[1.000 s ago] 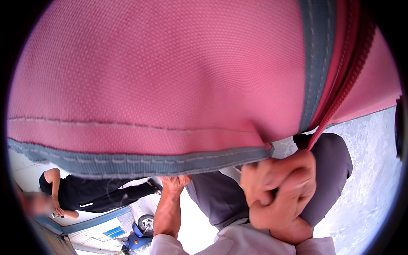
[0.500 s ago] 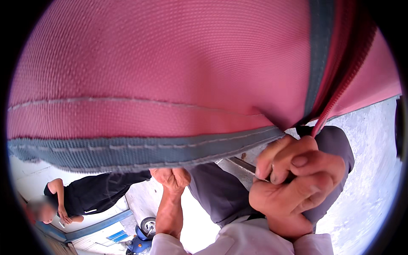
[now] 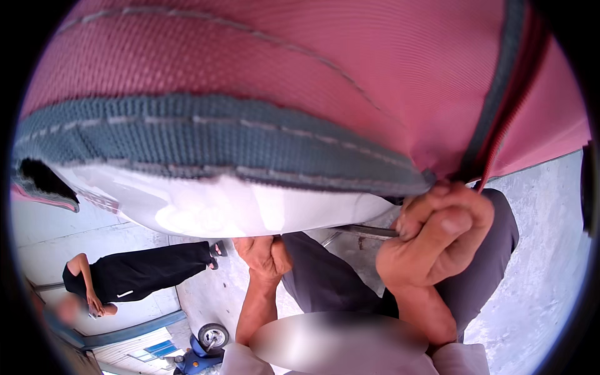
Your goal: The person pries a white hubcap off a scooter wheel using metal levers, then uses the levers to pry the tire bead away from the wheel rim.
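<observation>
A large pink woven fabric cover fills the upper view, its edge bound with grey stitched webbing. At its right runs a dark red zipper. Below the binding shows a smooth, glossy white surface. My right hand is closed at the corner where binding and zipper meet, its fingertips curled on the fabric. Beside it, a metal bar passes under the white surface. My left hand is a fist against the white surface's lower edge; what its fingers hold is hidden.
My grey-trousered legs are beneath the cover. At left, a person in black stands on the pale floor, holding a small object. A blue motor scooter with a dark wheel stands at lower left.
The grey binding has lifted on the left, uncovering the white surface. My right hand has shifted slightly right and up; my left hand is slightly further right. The other person shows more fully.
</observation>
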A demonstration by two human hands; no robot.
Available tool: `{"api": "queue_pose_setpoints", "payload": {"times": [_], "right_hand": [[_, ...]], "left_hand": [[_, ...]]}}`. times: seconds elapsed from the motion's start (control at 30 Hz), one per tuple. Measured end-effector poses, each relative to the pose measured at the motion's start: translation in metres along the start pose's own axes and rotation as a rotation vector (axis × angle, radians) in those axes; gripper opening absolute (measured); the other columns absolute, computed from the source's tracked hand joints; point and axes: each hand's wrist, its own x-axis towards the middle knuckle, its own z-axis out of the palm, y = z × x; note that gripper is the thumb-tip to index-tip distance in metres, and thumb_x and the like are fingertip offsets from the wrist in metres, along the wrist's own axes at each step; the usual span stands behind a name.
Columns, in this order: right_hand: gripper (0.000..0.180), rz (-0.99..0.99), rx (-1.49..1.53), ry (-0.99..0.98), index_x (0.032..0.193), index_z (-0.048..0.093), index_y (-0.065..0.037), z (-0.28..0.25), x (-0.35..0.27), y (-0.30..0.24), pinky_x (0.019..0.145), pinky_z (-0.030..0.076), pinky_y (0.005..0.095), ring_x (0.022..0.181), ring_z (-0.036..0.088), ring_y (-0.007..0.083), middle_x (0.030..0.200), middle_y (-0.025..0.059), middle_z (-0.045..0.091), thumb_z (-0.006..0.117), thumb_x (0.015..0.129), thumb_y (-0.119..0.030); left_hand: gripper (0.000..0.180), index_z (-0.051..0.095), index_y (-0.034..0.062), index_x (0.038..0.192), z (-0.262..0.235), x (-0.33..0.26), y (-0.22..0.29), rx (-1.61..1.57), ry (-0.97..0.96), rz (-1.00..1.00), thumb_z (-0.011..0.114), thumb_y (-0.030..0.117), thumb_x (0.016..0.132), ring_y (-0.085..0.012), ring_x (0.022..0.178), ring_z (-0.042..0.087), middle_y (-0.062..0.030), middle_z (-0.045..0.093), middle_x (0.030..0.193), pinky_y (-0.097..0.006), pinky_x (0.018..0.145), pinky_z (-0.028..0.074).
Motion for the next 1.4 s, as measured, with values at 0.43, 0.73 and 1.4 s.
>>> {"api": "queue_pose_setpoints", "payload": {"times": [0.43, 0.73, 1.4], "right_hand": [[0.018, -0.110, 0.189, -0.139, 0.108, 0.046, -0.003, -0.084, 0.016, -0.046, 0.045, 0.027, 0.0275, 0.044, 0.032, 0.0090, 0.054, -0.0017, 0.038, 0.057, 0.101, -0.014], [0.026, -0.023, 0.044, -0.267, 0.099, 0.048, -0.003, -0.117, -0.040, -0.089, 0.044, 0.024, 0.0247, 0.042, 0.031, 0.0072, 0.052, -0.0009, 0.040, 0.044, 0.111, -0.025], [0.028, 0.481, -0.632, -0.141, 0.096, 0.063, -0.004, -0.163, -0.240, 0.055, 0.051, 0.026, 0.0254, 0.057, 0.033, 0.0032, 0.063, -0.0078, 0.039, 0.053, 0.110, -0.026]], "left_hand": [[0.032, 0.066, -0.0017, 0.112, -0.021, -0.038, 0.017, 0.169, -0.088, 0.019, 0.070, 0.011, 0.083, -0.0419, 0.096, 0.056, -0.0213, 0.059, 0.114, -0.051, 0.082, 0.045], [0.030, 0.068, 0.0012, 0.103, -0.041, -0.084, 0.014, -0.027, -0.068, -0.063, 0.082, 0.006, 0.077, -0.0387, 0.091, 0.059, -0.0157, 0.063, 0.103, -0.046, 0.080, 0.048], [0.031, 0.064, -0.0015, 0.100, -0.035, -0.132, -0.043, -0.280, 0.007, -0.308, 0.079, 0.024, 0.091, -0.0339, 0.084, 0.062, -0.0179, 0.066, 0.093, -0.039, 0.080, 0.050]]}}
